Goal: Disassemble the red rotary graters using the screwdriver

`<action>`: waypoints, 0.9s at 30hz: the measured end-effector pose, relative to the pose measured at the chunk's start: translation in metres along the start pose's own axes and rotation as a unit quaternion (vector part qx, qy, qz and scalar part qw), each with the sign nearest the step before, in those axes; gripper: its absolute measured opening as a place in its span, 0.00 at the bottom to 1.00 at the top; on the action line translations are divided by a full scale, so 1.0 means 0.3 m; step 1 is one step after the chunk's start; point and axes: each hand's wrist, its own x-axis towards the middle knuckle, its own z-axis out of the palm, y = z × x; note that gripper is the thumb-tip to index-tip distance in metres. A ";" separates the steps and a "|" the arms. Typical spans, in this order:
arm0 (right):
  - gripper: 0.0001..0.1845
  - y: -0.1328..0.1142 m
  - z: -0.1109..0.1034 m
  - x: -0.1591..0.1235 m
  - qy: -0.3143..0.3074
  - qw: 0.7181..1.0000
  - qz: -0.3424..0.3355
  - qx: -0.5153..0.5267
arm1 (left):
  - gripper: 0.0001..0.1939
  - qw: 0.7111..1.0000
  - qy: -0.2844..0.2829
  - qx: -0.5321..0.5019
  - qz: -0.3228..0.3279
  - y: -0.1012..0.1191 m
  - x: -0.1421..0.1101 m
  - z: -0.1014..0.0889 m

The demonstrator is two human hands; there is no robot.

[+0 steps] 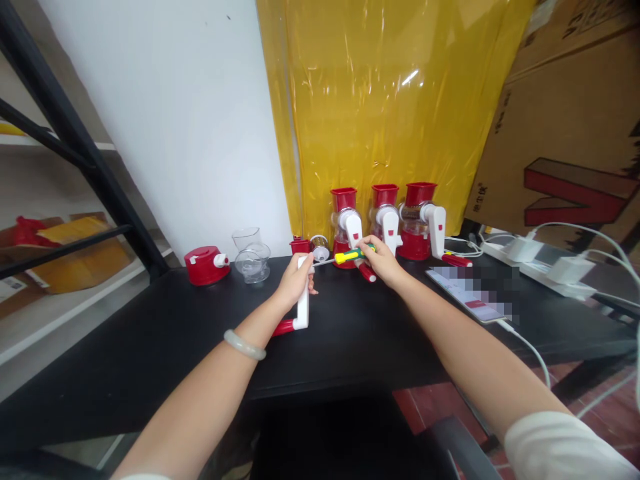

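The left hand, grip closed, holds a white, red-handled plastic crank over the black worktop, apparently to steady it. The right hand, likewise closed, directs a green-and-yellow-handled screwdriver towards its upper end.

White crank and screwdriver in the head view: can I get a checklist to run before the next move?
1. Left hand gripping the white crank: ok.
2. Right hand holding the screwdriver by its handle: ok.
3. Screwdriver tip seated in the crank: cannot tell, hidden at the left fingers.
4. Red base resting on the black table: ok.
5. Clear housing on the table: ok, right of the red base.
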 end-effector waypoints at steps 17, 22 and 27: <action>0.15 -0.013 -0.007 -0.010 0.038 0.995 -0.077 -0.057 | 0.21 0.993 -0.047 -0.079 -0.079 0.009 -0.018 0.008; 0.22 -0.023 -0.008 -0.017 0.015 0.996 -0.055 -0.070 | 0.20 1.000 0.012 -0.013 -0.020 -0.005 -0.004 0.010; 0.32 -0.029 -0.004 -0.021 -0.017 0.998 -0.003 -0.068 | 0.18 0.983 0.060 0.120 0.129 -0.011 -0.008 -0.009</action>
